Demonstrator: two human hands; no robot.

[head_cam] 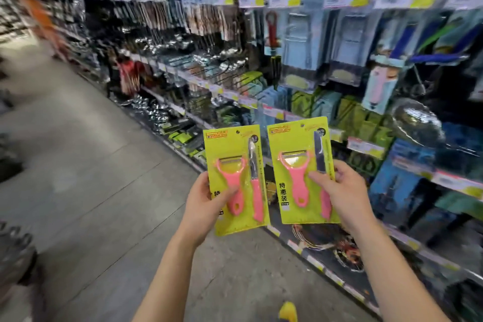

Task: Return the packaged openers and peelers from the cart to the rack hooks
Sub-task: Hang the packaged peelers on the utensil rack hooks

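Lime-green cardboard fronts two blister packs held side by side before a shop rack (339, 65); each card stands on its long axis, hang-hole end up, the tops leaning slightly to the left. The left pack (235, 180) carries a pink peeler with its blade bar uppermost and handle pointing down, beside a pink-handled paring knife whose tip points up; the right pack (302, 170) repeats the arrangement, sitting a little higher and just beside its twin, a narrow gap between their edges. The person's left hand (202, 204) clamps the lower left edge of its pack, thumb pressed across the front over the peeler's handle, fingers hidden behind the card; the right hand (339, 191) pinches the lower right edge of the other pack, thumb lying across the front near the knife, fingertips curling round the card's side. Both bare forearms rise from the bottom of the frame, angled inward and upward, wrists roughly level. Hanging packaged utensils fill the hooks behind, blurred; grey floor (91, 165) stretches away down the aisle to the left.
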